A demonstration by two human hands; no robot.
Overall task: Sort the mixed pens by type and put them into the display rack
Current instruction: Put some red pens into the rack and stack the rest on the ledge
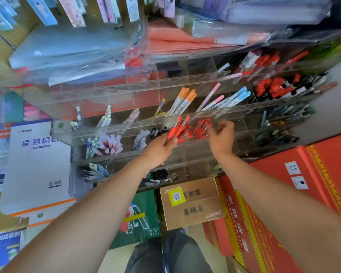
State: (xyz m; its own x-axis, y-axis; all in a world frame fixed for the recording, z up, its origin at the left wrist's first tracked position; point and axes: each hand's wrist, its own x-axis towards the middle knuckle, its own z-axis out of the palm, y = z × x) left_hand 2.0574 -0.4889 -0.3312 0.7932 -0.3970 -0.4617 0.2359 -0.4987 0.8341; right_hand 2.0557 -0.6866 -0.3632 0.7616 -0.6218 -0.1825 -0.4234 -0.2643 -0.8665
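The left hand (159,148) grips a fan of slim red pens (178,126) in front of the clear, glossy display rack (114,131), at its third tier. In the compartment just behind, more red-capped pens (202,128) stand packed together. The right hand (221,137) curls its fingers at them; motion blur hides whether it pinches one. Orange-capped white pens (185,99) lean one tier higher.

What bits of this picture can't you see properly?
Head view:
- Right hand: motion blur, so unclear whether its fingers pinch a pen.
- Red pens in left hand: lower ends hidden by the palm; count unclear.
- Display rack bottom row: partly hidden behind both forearms.
- Pen labels: too small.
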